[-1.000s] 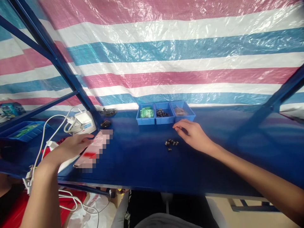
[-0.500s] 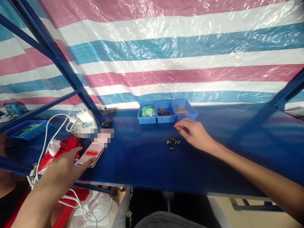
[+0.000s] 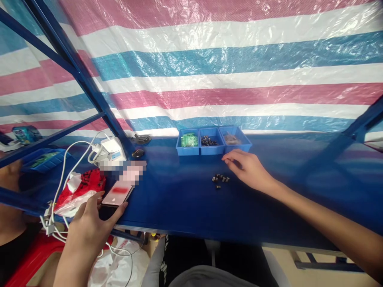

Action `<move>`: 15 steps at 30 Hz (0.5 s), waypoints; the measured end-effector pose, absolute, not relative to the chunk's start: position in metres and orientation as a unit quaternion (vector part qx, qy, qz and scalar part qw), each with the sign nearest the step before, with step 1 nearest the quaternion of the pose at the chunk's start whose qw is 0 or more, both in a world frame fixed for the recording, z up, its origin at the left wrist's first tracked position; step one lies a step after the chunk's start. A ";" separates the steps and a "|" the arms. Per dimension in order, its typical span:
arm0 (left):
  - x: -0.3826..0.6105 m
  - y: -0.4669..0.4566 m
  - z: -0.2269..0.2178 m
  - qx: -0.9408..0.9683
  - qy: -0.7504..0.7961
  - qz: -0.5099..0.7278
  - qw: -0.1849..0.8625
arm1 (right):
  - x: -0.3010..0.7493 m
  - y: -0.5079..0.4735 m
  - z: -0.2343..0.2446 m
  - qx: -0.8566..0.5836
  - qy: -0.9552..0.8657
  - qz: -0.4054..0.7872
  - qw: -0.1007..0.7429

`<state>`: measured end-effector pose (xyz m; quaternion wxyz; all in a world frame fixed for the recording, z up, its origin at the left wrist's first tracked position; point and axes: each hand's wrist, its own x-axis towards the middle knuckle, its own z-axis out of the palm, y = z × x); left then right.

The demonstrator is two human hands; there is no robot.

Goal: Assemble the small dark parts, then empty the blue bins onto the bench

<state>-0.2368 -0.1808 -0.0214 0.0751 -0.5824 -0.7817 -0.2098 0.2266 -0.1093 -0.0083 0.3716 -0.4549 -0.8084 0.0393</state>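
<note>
My left hand [image 3: 95,215] is closed around the near end of a smartphone [image 3: 121,189], thumb along its right edge and fingers at its left. The phone's pink screen is lit, and part of it is blurred out. Over the table, my right hand [image 3: 247,169] is loosely curled, thumb and forefinger tips together; no object shows between them. Just left of it lies a small group of short black and silver screw-like parts [image 3: 220,179]. Beyond it stand three joined blue bins, holding green packets [image 3: 189,139], dark small parts [image 3: 208,141] and brownish pieces in clear plastic [image 3: 231,138].
A white power strip [image 3: 115,149] with cables, a red bag [image 3: 92,183] and a black mouse-like object [image 3: 138,153] lie on the left. A blue frame post [image 3: 95,95] rises there. Another person's arm [image 3: 10,203] shows at far left.
My left hand has moved back toward the phone's near end, its thumb shifting from the screen to the right edge. My right hand keeps its place by the small parts. The view has shifted slightly.
</note>
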 end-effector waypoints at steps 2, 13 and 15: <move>-0.233 -0.185 -0.025 -0.580 -0.779 -0.224 0.082 | 0.227 -0.109 -0.008 -0.455 -0.808 0.040 0.371; -0.209 -0.204 -0.026 -0.568 -0.767 -0.280 0.098 | 0.225 -0.111 -0.006 -0.461 -0.809 0.041 0.364; -0.208 -0.205 -0.026 -0.568 -0.768 -0.280 0.099 | 0.225 -0.111 -0.006 -0.461 -0.808 0.042 0.364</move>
